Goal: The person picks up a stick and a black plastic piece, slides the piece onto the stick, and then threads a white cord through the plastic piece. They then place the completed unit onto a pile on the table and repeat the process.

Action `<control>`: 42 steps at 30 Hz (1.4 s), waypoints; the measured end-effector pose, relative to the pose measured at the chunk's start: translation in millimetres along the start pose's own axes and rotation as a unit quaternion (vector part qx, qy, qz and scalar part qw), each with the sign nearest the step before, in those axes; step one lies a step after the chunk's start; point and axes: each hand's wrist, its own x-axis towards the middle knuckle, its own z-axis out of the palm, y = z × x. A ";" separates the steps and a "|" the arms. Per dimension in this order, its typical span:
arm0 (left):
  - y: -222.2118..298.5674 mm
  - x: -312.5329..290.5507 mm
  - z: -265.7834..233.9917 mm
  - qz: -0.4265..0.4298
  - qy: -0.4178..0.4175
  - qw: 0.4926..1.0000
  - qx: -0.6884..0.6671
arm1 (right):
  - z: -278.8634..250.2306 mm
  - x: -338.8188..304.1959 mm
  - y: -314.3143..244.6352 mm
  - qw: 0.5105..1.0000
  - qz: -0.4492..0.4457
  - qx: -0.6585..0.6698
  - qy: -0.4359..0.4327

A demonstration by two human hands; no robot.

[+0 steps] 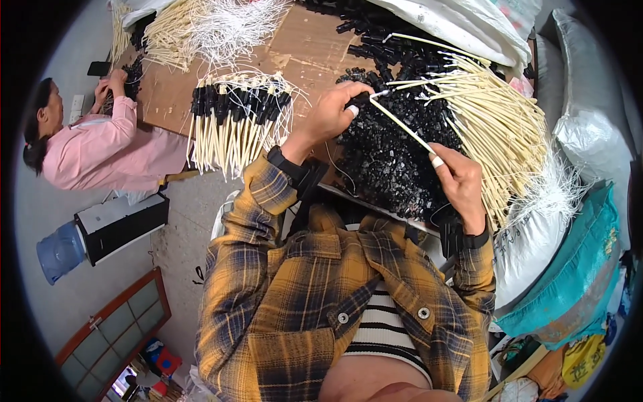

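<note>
Over the pile of small black plastic pieces (395, 161), a thin cream-coloured tube (402, 124) slants between my hands. My right hand (460, 179) pinches its lower end between thumb and finger. Closed beside the tube's upper end, my left hand (331, 114) holds a small black plastic piece (362, 99) at its fingertips; the fingers partly cover it. White bands wrap a digit on each hand. To my right lies a large bundle of similar cream tubes (499, 120) with white threads. Left of my left hand rests a bundle of tubes with black ends (238, 114).
More cream tubes and white strands (228, 27) lie at the far left of the brown table (301, 47). A person in pink (107, 141) works at the left side. White sacks (536, 248) and a teal sack (576, 268) crowd the right. A water bottle (60, 251) lies left.
</note>
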 end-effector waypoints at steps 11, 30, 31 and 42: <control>21.5 -43.0 32.6 0.112 0.046 0.977 0.178 | 17.9 3.6 0.1 0.991 0.060 0.121 0.004; 27.5 -49.5 28.2 0.014 -0.023 0.976 0.215 | 62.7 2.0 -22.8 0.997 0.013 -0.025 0.079; 28.7 -49.2 29.3 0.013 -0.024 0.976 0.214 | 62.9 2.0 -22.6 0.996 0.013 -0.029 0.080; 40.5 -47.5 38.5 0.019 -0.062 0.978 0.200 | 67.3 -0.4 -20.7 0.999 0.028 -0.006 0.014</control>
